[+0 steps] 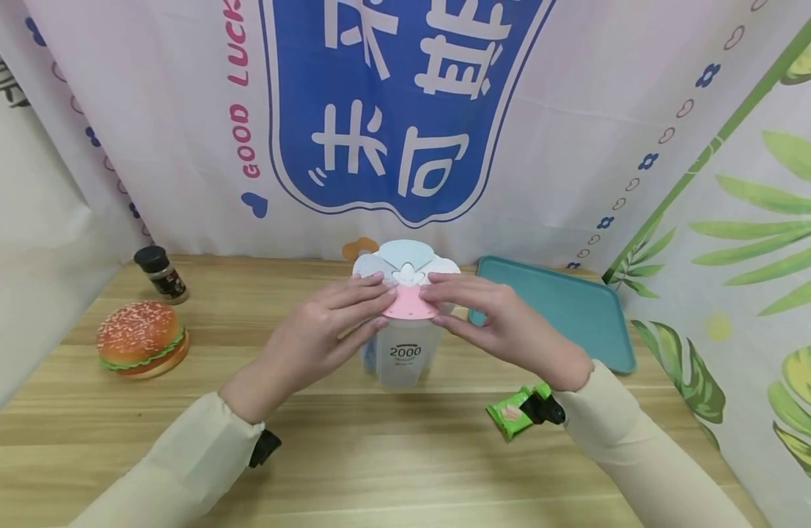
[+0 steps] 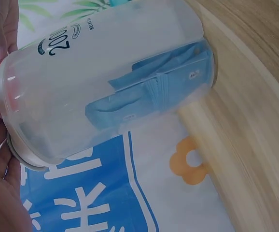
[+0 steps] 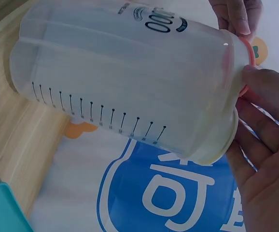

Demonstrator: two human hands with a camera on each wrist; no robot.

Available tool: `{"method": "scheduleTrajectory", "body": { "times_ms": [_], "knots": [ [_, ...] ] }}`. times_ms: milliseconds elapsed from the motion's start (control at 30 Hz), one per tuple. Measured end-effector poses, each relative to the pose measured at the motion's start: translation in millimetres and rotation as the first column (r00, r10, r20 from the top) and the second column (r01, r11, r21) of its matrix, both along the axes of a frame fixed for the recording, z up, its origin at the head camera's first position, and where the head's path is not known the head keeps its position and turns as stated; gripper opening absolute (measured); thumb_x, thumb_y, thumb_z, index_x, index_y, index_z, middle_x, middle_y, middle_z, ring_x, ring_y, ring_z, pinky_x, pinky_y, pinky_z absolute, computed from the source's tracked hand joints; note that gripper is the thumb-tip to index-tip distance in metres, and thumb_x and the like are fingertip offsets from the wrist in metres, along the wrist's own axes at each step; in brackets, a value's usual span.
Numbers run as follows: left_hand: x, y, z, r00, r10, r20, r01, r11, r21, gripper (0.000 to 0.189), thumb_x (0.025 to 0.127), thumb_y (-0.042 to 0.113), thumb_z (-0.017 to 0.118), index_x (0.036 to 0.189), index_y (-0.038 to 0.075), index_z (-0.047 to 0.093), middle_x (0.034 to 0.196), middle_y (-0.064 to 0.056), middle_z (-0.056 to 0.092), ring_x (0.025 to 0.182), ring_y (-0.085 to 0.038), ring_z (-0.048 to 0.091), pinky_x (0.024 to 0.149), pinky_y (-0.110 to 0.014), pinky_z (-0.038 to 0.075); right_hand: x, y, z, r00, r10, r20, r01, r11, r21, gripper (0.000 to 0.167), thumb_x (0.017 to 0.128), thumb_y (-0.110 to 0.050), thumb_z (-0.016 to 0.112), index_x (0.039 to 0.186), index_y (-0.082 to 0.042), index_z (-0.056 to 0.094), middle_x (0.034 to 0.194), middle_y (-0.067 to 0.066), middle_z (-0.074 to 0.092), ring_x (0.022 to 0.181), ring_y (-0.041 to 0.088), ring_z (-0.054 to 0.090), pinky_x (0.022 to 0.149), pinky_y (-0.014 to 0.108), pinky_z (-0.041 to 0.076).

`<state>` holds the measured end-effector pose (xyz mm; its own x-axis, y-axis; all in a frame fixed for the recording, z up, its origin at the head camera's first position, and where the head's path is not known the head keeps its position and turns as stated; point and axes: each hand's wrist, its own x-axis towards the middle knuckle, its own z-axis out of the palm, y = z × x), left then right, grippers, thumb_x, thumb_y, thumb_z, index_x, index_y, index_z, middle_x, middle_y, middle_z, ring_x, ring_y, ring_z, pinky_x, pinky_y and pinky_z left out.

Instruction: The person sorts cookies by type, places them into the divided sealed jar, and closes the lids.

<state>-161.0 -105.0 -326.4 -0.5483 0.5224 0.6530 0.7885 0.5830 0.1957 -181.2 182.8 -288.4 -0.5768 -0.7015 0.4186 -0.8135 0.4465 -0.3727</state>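
Note:
A tall translucent storage container (image 1: pixel 402 367) marked "2000" stands upright on the table. Its flower-shaped lid (image 1: pixel 405 253) has pale blue, white and pink (image 1: pixel 410 304) petals. My left hand (image 1: pixel 313 323) rests on the lid from the left, its fingers extended over the top and the thumb by the front edge. From the right, my right hand (image 1: pixel 504 315) touches the lid with extended fingers, its thumb at the pink petal's rim. In the left wrist view, blue packets (image 2: pixel 163 77) show inside one side of the container. Dark measuring marks (image 3: pixel 91 111) run along the wall in the right wrist view.
A toy hamburger (image 1: pixel 141 337) and a black-capped jar (image 1: pixel 161 273) stand on the left. At the back right lies a teal tray (image 1: pixel 557 308). A green wrapped snack (image 1: pixel 511 414) lies below my right wrist. A printed cloth (image 1: pixel 181 147) hangs behind the table.

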Motion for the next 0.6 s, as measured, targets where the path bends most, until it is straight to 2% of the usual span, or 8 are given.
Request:
{"method": "scheduleTrajectory", "body": {
  "times_ms": [333,600],
  "knots": [
    [-1.4,0.4,-0.3,0.999,-0.017,0.042,0.015,0.999,0.043,0.045,0.090,0.013,0.081,0.135,0.013,0.072,0.140,-0.007,0.071,0.136,-0.028,0.064,0.117,-0.049,0.050,-7.4,1.1,-0.7,0.999,0.034,-0.015,-0.035,0.998,-0.046,0.033,0.091,-0.006,0.080,0.123,-0.011,0.078,0.127,0.005,0.078,0.132,0.025,0.067,0.116,0.046,0.052],
    [-2.7,1.5,1.0,0.997,-0.036,0.065,0.031,0.997,0.077,0.042,0.091,0.008,0.080,0.132,0.011,0.074,0.137,-0.008,0.072,0.133,-0.028,0.067,0.118,-0.048,0.048,-10.9,2.9,-3.7,0.998,0.068,-0.013,-0.069,0.993,-0.097,0.031,0.089,-0.001,0.080,0.119,-0.009,0.080,0.125,0.006,0.078,0.129,0.027,0.069,0.118,0.046,0.050]
  ]
}}
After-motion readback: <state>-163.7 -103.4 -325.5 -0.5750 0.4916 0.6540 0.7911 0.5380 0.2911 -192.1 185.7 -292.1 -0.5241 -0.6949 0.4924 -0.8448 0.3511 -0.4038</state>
